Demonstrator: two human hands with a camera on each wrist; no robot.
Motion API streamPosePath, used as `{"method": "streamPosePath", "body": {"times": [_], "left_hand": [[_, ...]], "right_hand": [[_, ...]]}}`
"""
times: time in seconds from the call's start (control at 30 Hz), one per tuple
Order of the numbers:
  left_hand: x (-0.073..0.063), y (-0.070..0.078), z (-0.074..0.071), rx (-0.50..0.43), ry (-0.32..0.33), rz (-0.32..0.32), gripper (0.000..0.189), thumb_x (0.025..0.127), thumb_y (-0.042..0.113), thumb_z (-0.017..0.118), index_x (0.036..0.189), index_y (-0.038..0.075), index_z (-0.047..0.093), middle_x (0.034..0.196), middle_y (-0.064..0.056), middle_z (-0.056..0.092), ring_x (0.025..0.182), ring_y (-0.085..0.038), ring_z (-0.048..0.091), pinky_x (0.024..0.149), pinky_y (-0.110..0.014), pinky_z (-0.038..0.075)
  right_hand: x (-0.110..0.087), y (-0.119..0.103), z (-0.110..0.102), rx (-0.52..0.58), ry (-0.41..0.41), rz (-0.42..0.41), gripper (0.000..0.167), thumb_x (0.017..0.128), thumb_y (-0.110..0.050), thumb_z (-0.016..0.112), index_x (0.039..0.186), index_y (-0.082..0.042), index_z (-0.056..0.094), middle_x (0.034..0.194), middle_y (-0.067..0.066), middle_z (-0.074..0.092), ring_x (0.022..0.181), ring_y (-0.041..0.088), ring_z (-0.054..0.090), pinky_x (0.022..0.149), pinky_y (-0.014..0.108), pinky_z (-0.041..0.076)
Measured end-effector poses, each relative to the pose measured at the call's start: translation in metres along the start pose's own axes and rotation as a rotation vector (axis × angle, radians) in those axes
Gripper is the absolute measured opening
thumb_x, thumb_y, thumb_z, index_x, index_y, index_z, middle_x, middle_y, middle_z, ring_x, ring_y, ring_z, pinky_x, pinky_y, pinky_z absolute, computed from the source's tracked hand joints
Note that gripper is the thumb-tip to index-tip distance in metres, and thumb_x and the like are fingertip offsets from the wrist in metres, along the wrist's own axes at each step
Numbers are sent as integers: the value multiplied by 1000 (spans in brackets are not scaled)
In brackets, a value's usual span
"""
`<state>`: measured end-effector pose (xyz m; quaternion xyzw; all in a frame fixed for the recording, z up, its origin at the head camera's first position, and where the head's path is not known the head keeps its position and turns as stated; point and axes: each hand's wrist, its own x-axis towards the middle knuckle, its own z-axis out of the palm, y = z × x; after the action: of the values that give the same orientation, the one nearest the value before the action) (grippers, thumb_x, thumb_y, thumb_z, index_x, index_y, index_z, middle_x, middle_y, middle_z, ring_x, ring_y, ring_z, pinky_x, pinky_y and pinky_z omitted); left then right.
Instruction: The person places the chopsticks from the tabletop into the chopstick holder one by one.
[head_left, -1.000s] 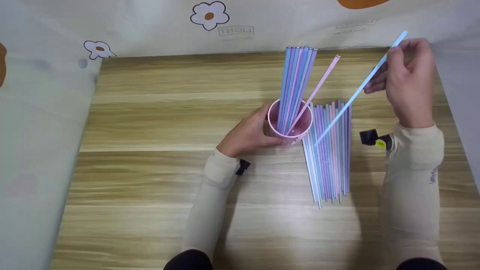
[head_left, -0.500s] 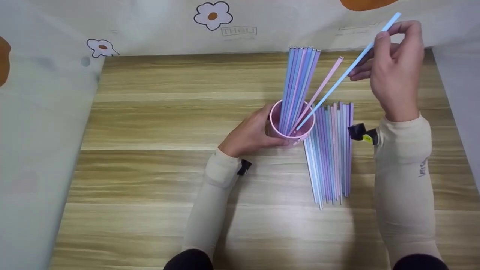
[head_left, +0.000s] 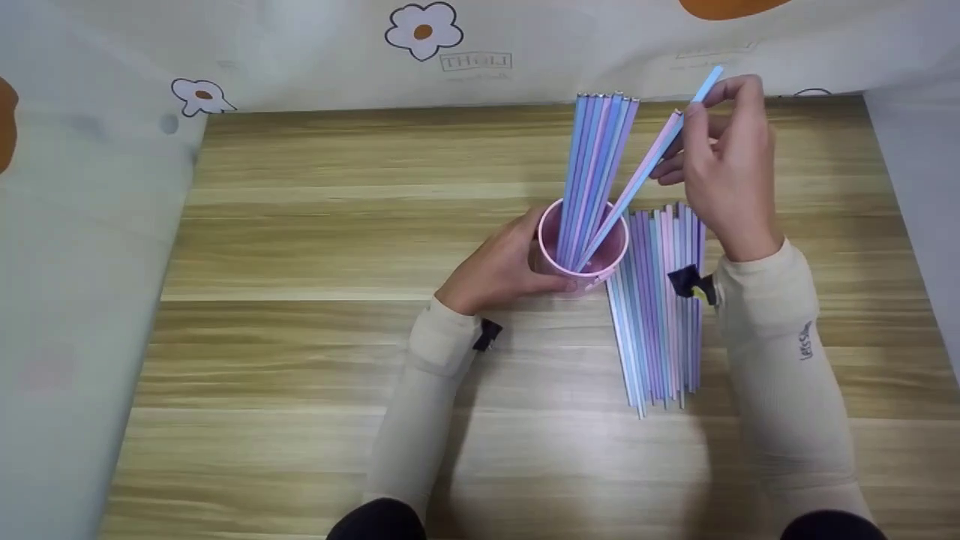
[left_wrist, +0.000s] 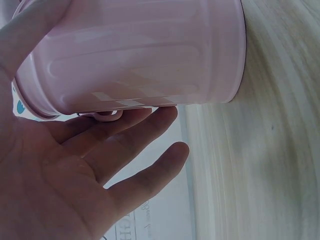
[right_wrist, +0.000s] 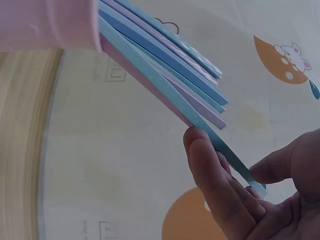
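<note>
My left hand point(head_left: 499, 270) holds a pink cup point(left_wrist: 140, 55) by its side, thumb and fingers on opposite sides; a small pink loop shows at the fingers in the left wrist view. A bundle of blue, purple and pink straws point(head_left: 596, 165) leans in the cup. My right hand point(head_left: 731, 165) pinches a light blue straw point(right_wrist: 170, 95) near its upper end. That straw's lower end is inside the cup, and it lies alongside a slanted pink straw point(head_left: 660, 139). In the right wrist view, a finger of this hand is at the pink straw's tip.
Several loose straws point(head_left: 656, 307) lie side by side on the wooden table point(head_left: 300, 345), right of the cup and partly under the right wrist camera point(head_left: 684, 281). A pale flower-printed sheet point(head_left: 315, 60) borders the table at the back and sides.
My right hand has brought the light blue straw leftward from over the loose straws, rising and then lowering, so its lower end is inside the cup. The left hand and cup stay nearly still.
</note>
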<state>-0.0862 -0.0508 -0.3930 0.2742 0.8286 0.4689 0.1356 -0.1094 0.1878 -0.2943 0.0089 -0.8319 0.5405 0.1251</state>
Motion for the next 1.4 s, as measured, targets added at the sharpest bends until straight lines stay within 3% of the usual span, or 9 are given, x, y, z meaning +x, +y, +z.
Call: {"method": "streamPosePath", "body": {"times": [0.3, 0.57, 1.03, 1.3, 1.4], "left_hand": [[0, 1, 0, 1, -5, -8, 96, 74, 32, 89, 151, 11, 35, 142, -3, 52, 127, -9, 49, 108, -22, 35], [1, 0, 1, -25, -7, -13, 97, 74, 32, 89, 152, 12, 34, 142, -2, 52, 127, -9, 48, 109, -22, 35], [0, 0, 1, -1, -5, -22, 97, 74, 34, 89, 152, 14, 34, 140, -1, 53, 126, -9, 50, 108, -21, 35], [0, 1, 0, -3, -15, -31, 98, 75, 32, 88, 153, 13, 32, 142, -2, 52, 128, -12, 49, 109, -22, 34], [0, 1, 0, -7, -16, -34, 98, 75, 32, 88, 153, 14, 32, 142, -2, 52, 129, -12, 48, 109, -22, 34]], "right_hand": [[-9, 8, 17, -82, -102, -24, 18, 105, -21, 46, 115, -7, 43, 78, 17, 66, 55, 12, 65, 55, 23, 57], [-14, 14, 21, -80, -125, -19, 20, 104, -21, 48, 115, -4, 45, 79, 16, 66, 57, 17, 66, 56, 22, 57], [-19, 48, -21, -12, -14, 120, 16, 101, -15, 50, 109, -2, 54, 72, 10, 63, 55, 16, 68, 55, 27, 58], [-24, 74, -38, -105, -1, 195, 16, 101, -16, 49, 106, -3, 56, 73, 11, 66, 54, 12, 67, 55, 25, 57], [-25, 89, -41, -189, -20, 248, 20, 100, -17, 49, 106, 1, 57, 75, 11, 67, 54, 12, 67, 54, 26, 57]]}}
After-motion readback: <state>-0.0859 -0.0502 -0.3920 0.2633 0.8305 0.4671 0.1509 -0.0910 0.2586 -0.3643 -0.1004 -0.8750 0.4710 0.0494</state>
